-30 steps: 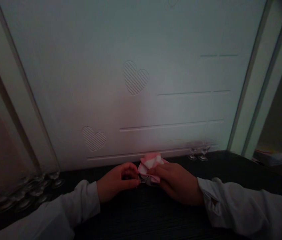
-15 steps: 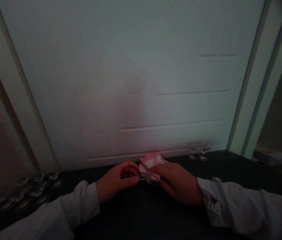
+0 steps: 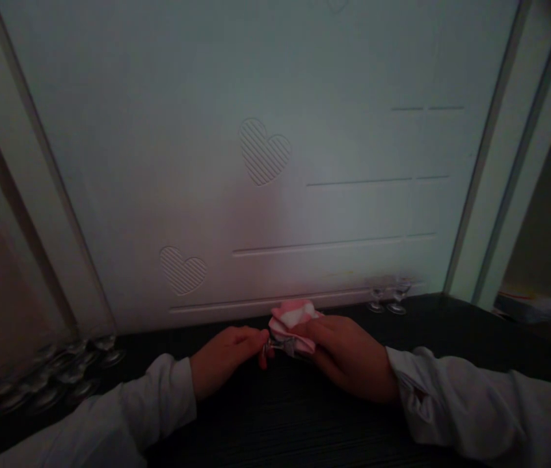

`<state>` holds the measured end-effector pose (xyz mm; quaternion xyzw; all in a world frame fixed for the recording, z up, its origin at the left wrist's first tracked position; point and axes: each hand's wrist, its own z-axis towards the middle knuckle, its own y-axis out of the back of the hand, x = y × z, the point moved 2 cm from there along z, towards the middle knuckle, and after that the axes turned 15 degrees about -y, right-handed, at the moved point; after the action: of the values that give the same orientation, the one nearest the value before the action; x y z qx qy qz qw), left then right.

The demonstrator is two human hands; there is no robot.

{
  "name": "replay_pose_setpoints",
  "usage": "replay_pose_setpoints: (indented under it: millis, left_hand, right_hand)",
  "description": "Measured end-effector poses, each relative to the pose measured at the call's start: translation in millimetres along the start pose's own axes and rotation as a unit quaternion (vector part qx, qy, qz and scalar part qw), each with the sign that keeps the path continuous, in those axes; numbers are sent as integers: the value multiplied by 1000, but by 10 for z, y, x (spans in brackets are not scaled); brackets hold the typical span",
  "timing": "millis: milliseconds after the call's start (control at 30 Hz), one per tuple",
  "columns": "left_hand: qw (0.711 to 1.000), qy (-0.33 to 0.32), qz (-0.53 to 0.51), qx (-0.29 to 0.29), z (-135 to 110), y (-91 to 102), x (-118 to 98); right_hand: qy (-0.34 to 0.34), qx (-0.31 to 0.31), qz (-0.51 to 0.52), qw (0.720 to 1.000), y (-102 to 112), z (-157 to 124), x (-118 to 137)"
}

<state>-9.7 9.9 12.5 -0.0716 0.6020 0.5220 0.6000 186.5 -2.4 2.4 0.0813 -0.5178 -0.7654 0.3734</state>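
Low in the middle of the head view, a pink and white cloth [image 3: 297,317] is bunched around a small clear stemmed glass [image 3: 278,347], which lies tilted on its side. My right hand [image 3: 353,356] is closed over the cloth, with the glass's bowl mostly hidden inside. My left hand [image 3: 226,359] pinches the glass at its foot end, the fingers bent round it. Both hands are held just above the dark tabletop [image 3: 285,416].
Several small stemmed glasses [image 3: 77,374] stand in rows at the left. Two more glasses [image 3: 396,302] are at the back right, by the white panel [image 3: 158,162] with carved hearts. A blurred pale item [image 3: 529,307] lies at the far right.
My left hand has turned over, its back now facing up and fingertips curled down around the glass's foot. The right hand and cloth have barely moved.
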Motion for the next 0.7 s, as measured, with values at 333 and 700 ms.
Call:
replay_pose_setpoints:
  millis: [333, 700]
  left_hand:
    - [999, 29, -33, 15, -1, 5, 53]
    - [999, 23, -4, 27, -29, 18, 128]
  right_hand:
    - [-3, 13, -3, 1000, 13, -3, 32]
    - [-28, 26, -14, 999, -9, 9, 6]
